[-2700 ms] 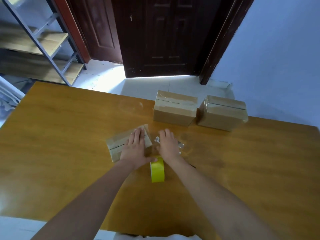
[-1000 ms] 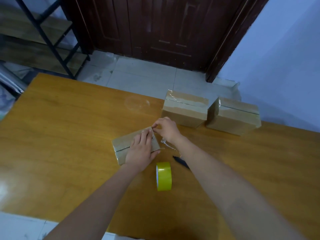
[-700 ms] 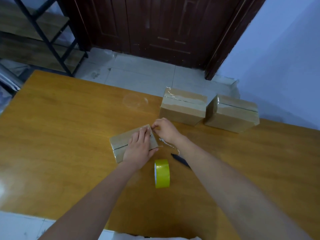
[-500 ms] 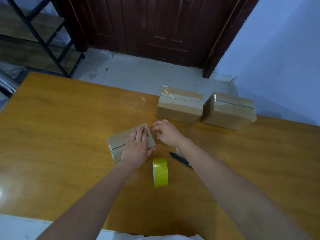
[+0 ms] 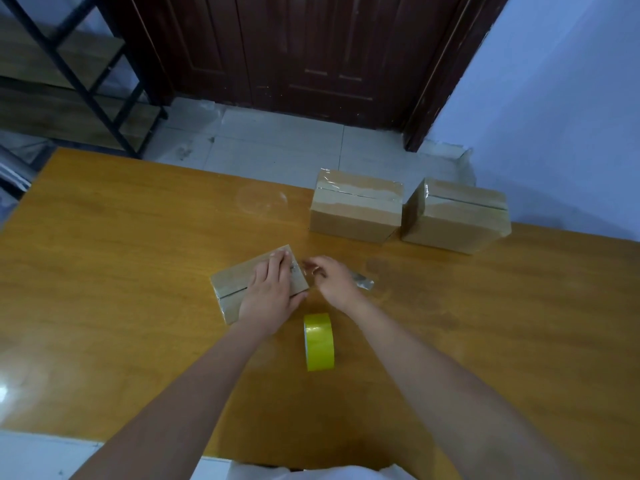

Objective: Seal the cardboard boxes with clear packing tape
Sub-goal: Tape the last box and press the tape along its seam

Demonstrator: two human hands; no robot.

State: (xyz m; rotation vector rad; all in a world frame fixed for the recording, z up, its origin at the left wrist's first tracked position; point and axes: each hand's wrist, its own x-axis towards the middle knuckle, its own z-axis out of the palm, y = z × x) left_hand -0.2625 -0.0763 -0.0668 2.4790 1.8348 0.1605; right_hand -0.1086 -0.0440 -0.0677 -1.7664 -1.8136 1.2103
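**Small box pinned flat while the loose tape end is worked at its far corner**

The person's left hand (image 5: pixel 268 295) lies flat on the small cardboard box (image 5: pixel 242 289), fingers straight and pressing down. I take that as a hold-down, so the box cannot skid on the glossy wooden table (image 5: pixel 121 271) while the other hand fusses with tape. The box sits slightly skewed, its centre seam running out from under the palm toward nine o'clock.

The right hand (image 5: pixel 334 278) is just beside the box's corner at about three o'clock from the left hand, fingers loosely curled. It seems to be pinching a strip of clear tape, but the film is nearly invisible against the wood, so I cannot say for certain that it holds anything. A crumpled, shiny scrap of tape (image 5: pixel 362 281) lies on the table just past that hand, at its three o'clock.

The yellow tape roll (image 5: pixel 319 342) stands on its edge at six o'clock from the hands, between the two forearms, near enough to reach without letting go of the box.

At one o'clock, well apart from the work, two larger boxes sit side by side near the table's far edge: the nearer-left box (image 5: pixel 356 206) and the right one (image 5: pixel 455 216). Both show glossy tape across their top seams, so I judge them finished and parked out of the way, leaving this small box as the one in hand.
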